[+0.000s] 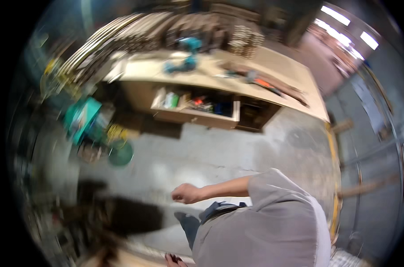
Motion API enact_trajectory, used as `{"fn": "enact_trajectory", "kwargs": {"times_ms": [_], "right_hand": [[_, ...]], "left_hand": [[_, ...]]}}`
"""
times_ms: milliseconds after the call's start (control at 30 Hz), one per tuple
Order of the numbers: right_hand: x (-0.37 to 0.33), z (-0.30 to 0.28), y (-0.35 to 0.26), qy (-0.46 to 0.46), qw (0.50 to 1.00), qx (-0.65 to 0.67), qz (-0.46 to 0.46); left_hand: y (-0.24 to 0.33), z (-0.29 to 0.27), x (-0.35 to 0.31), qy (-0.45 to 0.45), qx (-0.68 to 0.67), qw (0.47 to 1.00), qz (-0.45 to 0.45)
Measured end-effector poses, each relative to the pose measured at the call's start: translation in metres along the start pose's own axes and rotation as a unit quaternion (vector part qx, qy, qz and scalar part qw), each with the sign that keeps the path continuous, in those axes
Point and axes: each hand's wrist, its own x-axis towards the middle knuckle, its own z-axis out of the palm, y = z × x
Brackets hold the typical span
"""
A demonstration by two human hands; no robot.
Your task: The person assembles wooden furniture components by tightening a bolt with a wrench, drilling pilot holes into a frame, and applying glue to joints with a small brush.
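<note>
My right hand (187, 193) hangs over the grey floor with its bare forearm stretched out from a grey sleeve. Its fingers look curled closed; whether anything is inside them is hidden. At the lower edge only part of my left hand (175, 261) shows, fingers bent, with something dark and blurred at them that I cannot make out. Neither hand touches the wooden workbench (144, 70) ahead. On that bench stand a teal cordless drill (188, 46) and a second teal power tool (179, 65). An orange-and-black tool (265, 84) lies to their right.
An open drawer (197, 116) full of small items juts from the bench. Stacked wooden strips (135, 33) lie along its back left. A teal box (81, 116) and a green round container (121, 153) stand at the left. Grey panels (366, 147) line the right.
</note>
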Motion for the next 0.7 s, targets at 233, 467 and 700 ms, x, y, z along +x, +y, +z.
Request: {"fn": "enact_trajectory", "kwargs": {"times_ms": [233,467,700], "right_hand": [[0.116,-0.11,0.139,0.038,0.962,-0.093,0.255],[0.154,-0.166,0.366,0.273,0.719,0.408,0.492],[0.152,-0.239,0.592,0.146,0.713,0.495,0.475]], "left_hand": [[0.04,0.039,0.244,0.091,-0.237,0.917,-0.306],[0.057,0.104,0.346,0.215,-0.164,0.919,-0.288],[0.02,0.305,0.302,0.325,-0.201,0.856,-0.348]]}}
